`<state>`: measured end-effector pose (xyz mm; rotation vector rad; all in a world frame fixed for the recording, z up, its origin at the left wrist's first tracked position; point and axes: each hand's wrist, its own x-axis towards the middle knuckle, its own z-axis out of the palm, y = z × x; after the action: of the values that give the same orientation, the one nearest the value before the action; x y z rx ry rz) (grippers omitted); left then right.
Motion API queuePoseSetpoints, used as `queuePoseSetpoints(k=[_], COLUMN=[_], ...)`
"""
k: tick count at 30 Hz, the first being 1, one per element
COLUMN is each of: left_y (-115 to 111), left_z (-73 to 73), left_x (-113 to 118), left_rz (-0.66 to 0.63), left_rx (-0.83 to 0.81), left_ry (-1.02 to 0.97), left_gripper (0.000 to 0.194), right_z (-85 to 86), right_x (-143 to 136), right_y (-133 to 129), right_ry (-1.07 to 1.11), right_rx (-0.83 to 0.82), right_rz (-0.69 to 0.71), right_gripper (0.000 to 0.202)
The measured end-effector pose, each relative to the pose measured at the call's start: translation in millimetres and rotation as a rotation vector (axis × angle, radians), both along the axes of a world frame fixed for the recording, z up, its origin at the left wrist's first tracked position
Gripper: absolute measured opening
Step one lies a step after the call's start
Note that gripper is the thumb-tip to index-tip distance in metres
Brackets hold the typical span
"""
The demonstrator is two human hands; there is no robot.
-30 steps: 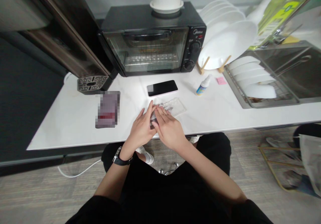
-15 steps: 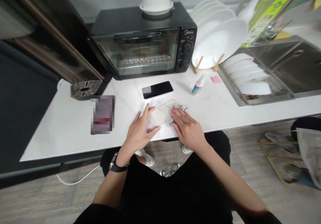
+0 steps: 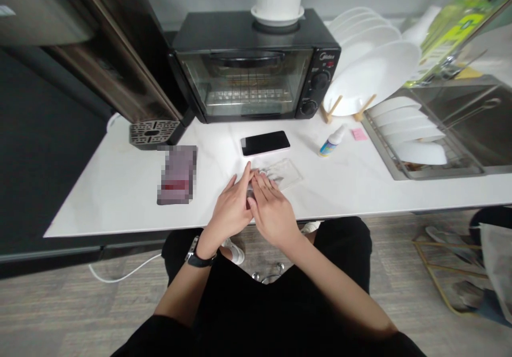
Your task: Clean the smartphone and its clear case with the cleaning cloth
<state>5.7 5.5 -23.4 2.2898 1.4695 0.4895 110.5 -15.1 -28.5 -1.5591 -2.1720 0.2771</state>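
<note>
I had the left hand and the right hand together over the worktop, near its front edge. The left fingers were spread from one another; the right fingers lay side by side, nearly flat, at 3 o'clock from the left hand. What either hand gripped was hidden, so I could not tell whether they were closed on anything. The clear flat piece lay under the fingers, its exposed end toward 2 o'clock.

In my judgement, this step called for a steady left hand as a brace, with even, light pressure from the right fingers across the flat face. A thin clear part could have skidded or flexed if pressed at one corner only.

Clearances from the fingertips: mauve item, 9 o'clock; phone, just past 12; spray bottle, 2; toaster oven, 12, farthest.
</note>
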Motion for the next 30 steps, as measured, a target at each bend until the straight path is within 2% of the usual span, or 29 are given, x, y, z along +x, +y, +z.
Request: queuePoseSetpoints(k=[4,9,14,19,23,26,30], left_y=[0,1,1,2,0,0,1], left_z=[-0.9,0.7,5.8,8.2,8.4,7.6,4.8], left_x=[0,3,6,7,8,8,5], left_rz=[0.001,0.0,0.0,0.003,0.006,0.009,-0.002], left_rx=[-0.006,-0.028,-0.021,-0.03,-0.028,-0.022,-0.01], left_ry=[-0.014,-0.029,-0.022,-0.032,-0.026,-0.024,-0.023], left_gripper=[0.075,0.076,0.071,0.069,0.069,0.069,0.065], right_z=[3.1,0.8,-3.6,-5.3,-7.9,-9.2,-5.2], right_x=[7,32,63,75,67,48,15], right_y=[-5,-9,-5,9,21,21,11], right_ry=[-0.017,-0.05,-0.078,-0.072,-0.048,-0.03,-0.007], right_rx=[-0.002,0.008,0.023,0.052,0.062,0.056,0.034], right_rz=[0.066,0.211,0.118,0.029,-0.053,-0.127,-0.077], right_gripper=[0.041,0.039,0.039,0.038,0.038,0.039,0.042])
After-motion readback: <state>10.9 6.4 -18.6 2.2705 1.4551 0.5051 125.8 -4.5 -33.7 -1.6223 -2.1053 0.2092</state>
